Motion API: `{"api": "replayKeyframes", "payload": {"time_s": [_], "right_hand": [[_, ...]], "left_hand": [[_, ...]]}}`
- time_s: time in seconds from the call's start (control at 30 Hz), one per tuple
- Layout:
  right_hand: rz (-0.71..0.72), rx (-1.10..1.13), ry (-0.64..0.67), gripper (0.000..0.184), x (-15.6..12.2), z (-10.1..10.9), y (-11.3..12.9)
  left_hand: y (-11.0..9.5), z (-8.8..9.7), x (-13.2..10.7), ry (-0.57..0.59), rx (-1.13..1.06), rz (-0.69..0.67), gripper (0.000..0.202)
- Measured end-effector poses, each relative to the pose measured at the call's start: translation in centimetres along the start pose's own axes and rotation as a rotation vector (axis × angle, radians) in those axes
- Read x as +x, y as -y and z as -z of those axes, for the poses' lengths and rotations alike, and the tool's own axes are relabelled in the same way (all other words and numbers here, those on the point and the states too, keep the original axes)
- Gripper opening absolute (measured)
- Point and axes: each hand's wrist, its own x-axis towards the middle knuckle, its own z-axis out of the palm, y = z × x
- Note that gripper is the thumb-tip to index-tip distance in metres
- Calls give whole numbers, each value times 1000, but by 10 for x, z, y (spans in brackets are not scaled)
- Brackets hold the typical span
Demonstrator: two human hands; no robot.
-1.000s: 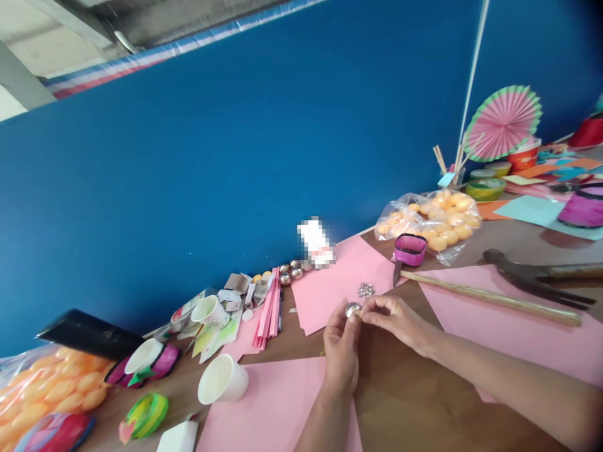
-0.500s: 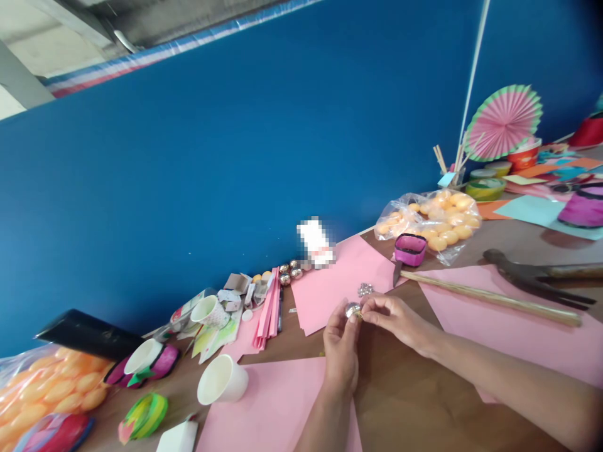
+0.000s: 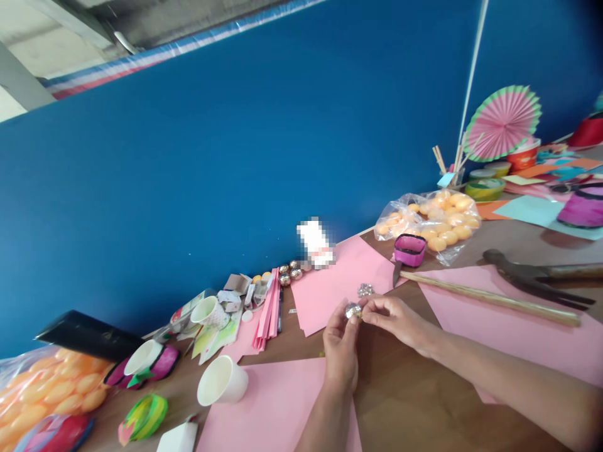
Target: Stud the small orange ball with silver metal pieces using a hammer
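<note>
Between the thumb and fingers of my left hand (image 3: 341, 351) is a small shiny silver ball (image 3: 353, 311). My right hand (image 3: 393, 320) pinches at the ball's right side, its thumb and fingertips pressed together; a tiny gold-coloured bit shows there, too small to name. Just beyond the fingers, a little cluster of silver beads (image 3: 365, 289) lies on a pink paper sheet (image 3: 336, 285). Several more shiny metallic balls (image 3: 290, 273) sit by the wall, left of that sheet.
Left of my hands stands a white paper cup (image 3: 223, 380) on pink paper. To the right lie a wooden-handled hammer (image 3: 490, 298) and a claw hammer (image 3: 527, 279). A bag of orange balls (image 3: 443, 220) rests against the blue wall (image 3: 235, 157), near a small purple basket (image 3: 409, 250).
Both hands stay in almost the same place. The silver ball has turned slightly in my left fingers.
</note>
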Motion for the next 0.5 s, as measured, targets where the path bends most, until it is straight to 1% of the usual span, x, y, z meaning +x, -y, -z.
{"api": "replayKeyframes", "payload": {"time_s": [0.1,0.3,0.5], "right_hand": [[-19,18,11,24,-1,0,0],[-93,32,-10,23,-1,1,-5],[-117,96,-30,22,-1,0,-7]], "left_hand": [[0,0,-1,-4,51,-23,47],[-2,-3,-2,33,118,-56,45],[-4,-5,-3,-1,106,-48,45]]}}
